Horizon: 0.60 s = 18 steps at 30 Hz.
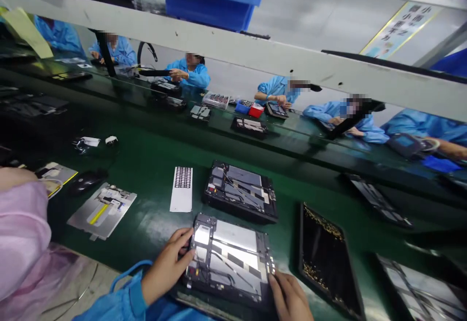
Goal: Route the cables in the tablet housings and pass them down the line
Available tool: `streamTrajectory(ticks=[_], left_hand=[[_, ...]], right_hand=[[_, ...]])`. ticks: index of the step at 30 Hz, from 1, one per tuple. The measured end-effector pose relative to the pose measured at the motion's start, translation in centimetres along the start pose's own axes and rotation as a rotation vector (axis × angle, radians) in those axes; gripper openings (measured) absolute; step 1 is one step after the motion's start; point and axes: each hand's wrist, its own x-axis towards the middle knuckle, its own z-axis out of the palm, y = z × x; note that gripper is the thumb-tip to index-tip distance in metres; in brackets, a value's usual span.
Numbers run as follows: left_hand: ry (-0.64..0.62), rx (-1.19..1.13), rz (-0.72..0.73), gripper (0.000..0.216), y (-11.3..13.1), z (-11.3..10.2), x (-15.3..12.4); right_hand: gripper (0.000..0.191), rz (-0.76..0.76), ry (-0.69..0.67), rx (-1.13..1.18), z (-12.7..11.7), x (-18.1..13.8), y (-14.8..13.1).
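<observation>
An opened tablet housing (239,244) with silver battery plates, dark ribbon cables and a black frame lies in front of me at the bench's near edge. My left hand (168,261) grips its left side, thumb and fingers closed on the frame. At its lower right corner, my right hand (291,295) holds the edge, some of its fingers hidden. Just behind is a similar tablet housing (241,189), apparently stacked on others. Left of that lies a white sheet of small black labels (182,189).
On the right are a black tray (324,258) of small brass-coloured parts and another tablet housing (419,287). A metal plate with yellow tape (104,211) lies left. A person's pink sleeve (22,233) is at far left. Co-workers in blue sit beyond a white crossbar (226,44).
</observation>
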Motion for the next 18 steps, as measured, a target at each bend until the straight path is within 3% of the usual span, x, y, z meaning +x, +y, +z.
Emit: streamTrajectory(ticks=[2, 4, 7, 10, 12, 15, 18], left_hand=[[-0.003, 0.122, 0.080, 0.034, -0.7, -1.4, 3.0], [0.048, 0.209, 0.113, 0.036, -1.7, -3.5, 6.5], [0.056, 0.249, 0.142, 0.042, -4.0, -6.3, 11.5], [-0.003, 0.268, 0.145, 0.074, -6.6, -7.3, 14.3], [-0.029, 0.272, 0.140, 0.088, -7.7, -7.2, 14.9], [-0.040, 0.274, 0.142, 0.094, -8.4, -6.7, 14.6], [-0.034, 0.273, 0.143, 0.096, -8.3, -6.6, 14.4]], right_hand=[[0.055, -0.073, 0.067, -0.092, -1.0, 1.9, -1.8], [0.042, -0.157, 0.087, -0.083, -1.6, 3.8, -5.2], [0.017, -0.324, -0.071, 0.115, -0.6, 7.2, -12.3], [0.009, -0.508, -0.304, 0.245, 3.4, 11.3, -19.0], [0.009, -0.604, -0.396, 0.156, 7.0, 14.1, -22.3], [0.013, -0.625, -0.463, -0.078, 12.3, 17.8, -25.0], [0.018, -0.594, -0.482, -0.167, 16.0, 20.1, -25.6]])
